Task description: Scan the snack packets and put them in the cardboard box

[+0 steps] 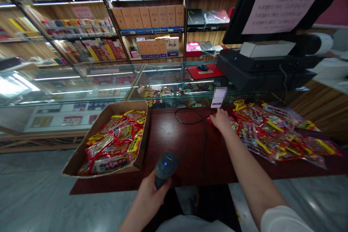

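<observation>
My left hand (pixel 151 193) is wrapped round the handle of a dark handheld barcode scanner (pixel 166 163), which shows a blue light on its head. Farther out, my right hand (pixel 221 119) is closed on a red snack packet (pixel 234 125) at the left edge of a loose pile of snack packets (pixel 272 130). Its fingertips are partly hidden. An open cardboard box (pixel 146 130) on the left holds several more red and yellow snack packets (pixel 116 141).
A dark red wooden counter (pixel 174 141) carries a looped black cable (pixel 187 123). Behind it are a glass display case (pixel 163 76), a small standing card (pixel 218 98), a mouse (pixel 202 67) on a red mat, and a monitor (pixel 235 18) over a black cash drawer (pixel 261 76).
</observation>
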### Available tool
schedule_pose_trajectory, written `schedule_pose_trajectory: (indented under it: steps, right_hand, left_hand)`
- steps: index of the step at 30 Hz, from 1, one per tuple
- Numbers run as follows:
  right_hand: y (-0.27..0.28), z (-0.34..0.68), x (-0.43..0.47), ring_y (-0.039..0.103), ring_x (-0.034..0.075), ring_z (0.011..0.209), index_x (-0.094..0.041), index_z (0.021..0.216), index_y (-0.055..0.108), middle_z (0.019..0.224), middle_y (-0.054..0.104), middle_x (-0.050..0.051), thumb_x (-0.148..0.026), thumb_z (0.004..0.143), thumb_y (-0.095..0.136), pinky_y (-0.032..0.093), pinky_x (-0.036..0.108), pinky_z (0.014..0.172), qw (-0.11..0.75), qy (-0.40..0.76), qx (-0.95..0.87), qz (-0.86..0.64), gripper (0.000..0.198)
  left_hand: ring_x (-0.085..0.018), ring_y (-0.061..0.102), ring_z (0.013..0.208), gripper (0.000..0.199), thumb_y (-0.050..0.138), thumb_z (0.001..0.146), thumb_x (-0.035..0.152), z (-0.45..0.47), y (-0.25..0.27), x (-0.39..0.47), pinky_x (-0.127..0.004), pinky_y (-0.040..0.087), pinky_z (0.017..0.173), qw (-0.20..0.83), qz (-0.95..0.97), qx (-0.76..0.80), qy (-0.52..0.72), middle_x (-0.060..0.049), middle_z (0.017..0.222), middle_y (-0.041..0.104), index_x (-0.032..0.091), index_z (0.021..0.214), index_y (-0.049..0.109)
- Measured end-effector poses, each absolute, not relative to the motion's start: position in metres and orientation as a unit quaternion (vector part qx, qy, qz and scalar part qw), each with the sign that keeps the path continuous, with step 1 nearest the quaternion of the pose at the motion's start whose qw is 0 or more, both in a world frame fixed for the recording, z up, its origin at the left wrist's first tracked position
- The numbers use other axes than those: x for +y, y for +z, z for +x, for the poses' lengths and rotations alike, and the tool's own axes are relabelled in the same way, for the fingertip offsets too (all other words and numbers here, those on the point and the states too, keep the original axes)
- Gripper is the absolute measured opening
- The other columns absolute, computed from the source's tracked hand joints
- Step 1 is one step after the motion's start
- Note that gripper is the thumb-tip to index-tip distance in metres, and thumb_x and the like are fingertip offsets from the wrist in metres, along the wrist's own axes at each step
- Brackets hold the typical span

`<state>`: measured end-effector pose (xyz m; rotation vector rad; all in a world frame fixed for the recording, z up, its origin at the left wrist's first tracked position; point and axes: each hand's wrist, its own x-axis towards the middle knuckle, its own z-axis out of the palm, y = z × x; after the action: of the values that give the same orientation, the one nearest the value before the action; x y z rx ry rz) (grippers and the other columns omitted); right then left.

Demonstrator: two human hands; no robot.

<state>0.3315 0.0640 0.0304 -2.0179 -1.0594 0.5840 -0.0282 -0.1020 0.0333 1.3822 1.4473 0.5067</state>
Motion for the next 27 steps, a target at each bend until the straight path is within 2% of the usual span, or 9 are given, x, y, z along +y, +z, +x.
schedule_pose_trajectory:
  steps: [3,6,8,11,14,16,18,21,27]
  right_hand:
    - [0.018,0.352,0.065,0.038,0.045,0.149,-0.01,0.143,0.052,0.149,0.053,0.028,-0.029,0.079,0.079,0.015,0.067,0.122,0.243,0.189,-0.456,-0.835,0.072]
    - [0.012,0.36,0.065,0.053,0.043,0.136,-0.013,0.145,0.05,0.142,0.057,0.025,-0.045,0.081,0.079,0.035,0.06,0.113,0.113,0.113,-0.504,-0.849,0.077]
    - [0.009,0.363,0.06,0.061,0.038,0.125,-0.015,0.138,0.057,0.134,0.06,0.022,-0.043,0.084,0.075,0.045,0.051,0.105,0.144,0.092,-0.514,-0.841,0.064]
    - [0.005,0.357,0.043,0.068,0.03,0.109,-0.019,0.119,0.067,0.117,0.069,0.015,-0.04,0.089,0.063,0.05,0.043,0.099,0.317,0.128,-0.49,-0.802,0.036]
    - [-0.003,0.331,0.015,0.071,0.026,0.09,-0.022,0.106,0.067,0.098,0.075,0.008,-0.052,0.082,0.067,0.058,0.041,0.084,0.52,0.283,-0.39,-0.705,0.039]
    - [-0.009,0.306,-0.004,0.071,0.024,0.08,-0.024,0.104,0.065,0.091,0.075,0.004,-0.057,0.072,0.077,0.06,0.038,0.072,0.585,0.393,-0.324,-0.632,0.047]
    - [-0.013,0.283,-0.019,0.072,0.023,0.077,-0.024,0.103,0.064,0.088,0.075,0.002,-0.056,0.068,0.082,0.06,0.035,0.068,0.592,0.454,-0.303,-0.593,0.051]
    - [-0.012,0.264,-0.031,0.074,0.023,0.08,-0.023,0.106,0.067,0.09,0.078,0.003,-0.055,0.071,0.082,0.062,0.035,0.071,0.559,0.481,-0.345,-0.581,0.05]
    - [0.004,0.269,-0.029,0.077,0.023,0.085,-0.027,0.134,0.063,0.094,0.08,0.002,-0.04,0.085,0.07,0.062,0.038,0.081,0.455,0.415,-0.488,-0.618,0.051]
  left_hand:
    - [-0.013,0.052,0.045,0.02,0.064,0.087,0.039,-0.019,0.039,-0.101,-0.023,0.04,0.047,0.51,0.586,0.596,0.201,0.008,0.053,0.053,0.019,0.088,0.063]
    - [-0.014,0.052,0.045,0.019,0.063,0.087,0.037,-0.011,0.047,-0.1,-0.023,0.04,0.049,0.517,0.599,0.581,0.193,0.007,0.052,0.053,0.018,0.091,0.065]
    - [-0.014,0.052,0.046,0.018,0.064,0.087,0.035,-0.009,0.051,-0.1,-0.023,0.042,0.051,0.523,0.6,0.572,0.196,0.007,0.053,0.054,0.018,0.092,0.067]
    - [-0.014,0.052,0.047,0.017,0.064,0.088,0.032,-0.011,0.054,-0.102,-0.024,0.044,0.054,0.52,0.595,0.576,0.209,0.006,0.054,0.056,0.017,0.094,0.069]
    - [-0.013,0.051,0.048,0.015,0.061,0.088,0.028,-0.014,0.056,-0.104,-0.024,0.046,0.057,0.511,0.601,0.575,0.217,0.006,0.057,0.058,0.017,0.094,0.069]
    - [-0.013,0.052,0.051,0.013,0.06,0.088,0.026,-0.014,0.058,-0.104,-0.025,0.047,0.061,0.505,0.612,0.567,0.223,0.005,0.06,0.059,0.017,0.093,0.068]
    - [-0.015,0.056,0.056,0.012,0.059,0.087,0.023,-0.014,0.061,-0.104,-0.026,0.049,0.065,0.496,0.624,0.56,0.225,0.004,0.063,0.062,0.017,0.091,0.068]
    - [-0.017,0.063,0.069,0.012,0.058,0.085,0.018,-0.013,0.066,-0.102,-0.027,0.05,0.071,0.48,0.643,0.554,0.221,0.001,0.072,0.069,0.017,0.09,0.068]
    - [-0.019,0.066,0.082,0.018,0.059,0.082,0.012,-0.015,0.073,-0.106,-0.025,0.048,0.075,0.475,0.685,0.521,0.185,-0.001,0.087,0.076,0.018,0.094,0.07]
